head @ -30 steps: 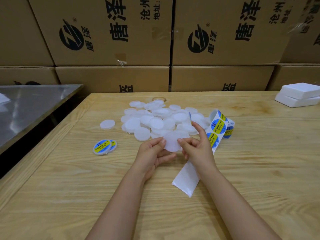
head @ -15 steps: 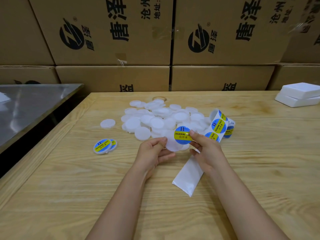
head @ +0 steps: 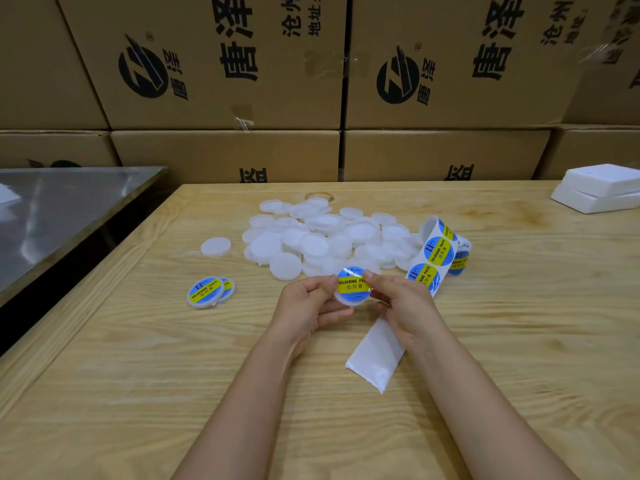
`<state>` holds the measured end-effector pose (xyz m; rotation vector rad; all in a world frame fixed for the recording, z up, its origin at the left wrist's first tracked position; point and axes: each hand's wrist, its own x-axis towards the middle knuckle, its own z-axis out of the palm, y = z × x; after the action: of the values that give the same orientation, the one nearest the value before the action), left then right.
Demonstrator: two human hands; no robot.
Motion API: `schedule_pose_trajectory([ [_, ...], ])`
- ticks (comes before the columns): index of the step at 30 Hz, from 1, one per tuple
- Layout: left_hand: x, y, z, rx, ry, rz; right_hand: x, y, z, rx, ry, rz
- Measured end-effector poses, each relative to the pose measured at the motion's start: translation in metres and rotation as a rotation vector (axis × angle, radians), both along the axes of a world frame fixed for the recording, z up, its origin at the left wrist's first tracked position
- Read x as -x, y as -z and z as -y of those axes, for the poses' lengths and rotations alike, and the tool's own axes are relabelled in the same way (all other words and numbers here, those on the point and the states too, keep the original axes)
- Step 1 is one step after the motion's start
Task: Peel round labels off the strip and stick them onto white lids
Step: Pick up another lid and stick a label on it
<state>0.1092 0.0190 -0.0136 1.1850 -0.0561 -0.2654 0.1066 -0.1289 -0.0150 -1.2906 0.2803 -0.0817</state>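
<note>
Lid (head: 350,301) pinched in left hand (head: 308,303); right hand (head: 402,301) pinches label (head: 351,285), edges covered.

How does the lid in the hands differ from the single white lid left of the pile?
The held lid bears a blue and yellow label; the single lid is bare. The left hand and right hand pinch the held lid above the table, tilted; the single lid lies flat on it. Both are round and white.
</note>
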Motion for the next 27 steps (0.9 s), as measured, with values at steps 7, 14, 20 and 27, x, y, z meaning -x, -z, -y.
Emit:
schedule_pose_trajectory([
  [7, 0.001, 0.001, 0.0, -0.007, -0.003, 0.0, 0.001, 0.0, -0.004, 0.074, 0.071, 0.027],
  [14, -0.001, 0.002, 0.0, -0.03, -0.017, -0.006, 0.005, 0.0, -0.008, 0.198, 0.093, 0.138],
  [20, -0.001, 0.001, 0.0, -0.004, -0.043, -0.026, 0.011, 0.005, -0.016, 0.498, 0.214, 0.256],
  [27, 0.0, 0.001, 0.002, 0.028, -0.035, -0.029, 0.015, 0.006, -0.02, 0.473, 0.236, 0.275],
])
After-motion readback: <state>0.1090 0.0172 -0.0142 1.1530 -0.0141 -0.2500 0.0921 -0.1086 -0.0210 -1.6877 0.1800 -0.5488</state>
